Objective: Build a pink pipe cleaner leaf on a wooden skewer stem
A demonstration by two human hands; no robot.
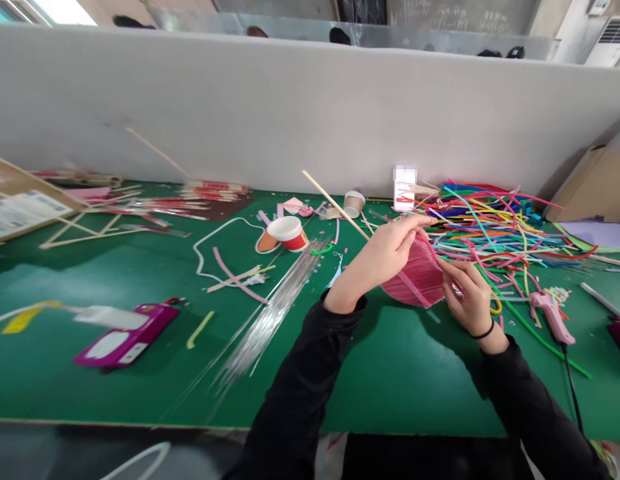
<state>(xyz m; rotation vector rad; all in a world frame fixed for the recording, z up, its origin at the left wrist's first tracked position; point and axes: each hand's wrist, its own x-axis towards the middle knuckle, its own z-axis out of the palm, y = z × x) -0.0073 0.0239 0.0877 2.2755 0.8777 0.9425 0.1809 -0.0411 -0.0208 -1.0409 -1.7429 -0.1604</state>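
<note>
A flat, rounded pink piece (415, 280) with fine ridges, like rows of pipe cleaners, is held above the green table. My left hand (385, 257) is closed on its upper left edge. A thin wooden stick (335, 203) slants up and left from behind that hand; whether it is joined to the pink piece is hidden. My right hand (467, 293) pinches the piece's right edge, where a brighter pink strip (427, 247) runs along the rim. Behind the right hand lies a large heap of coloured pipe cleaners (490, 220).
A pink glue gun (553, 317) with a black cord lies at the right. Left of my arms are a bundle of thin metal wires (270, 320), a red-and-white paper cup (289, 233) and a purple device (130, 337). A white partition (270, 113) stands behind the table.
</note>
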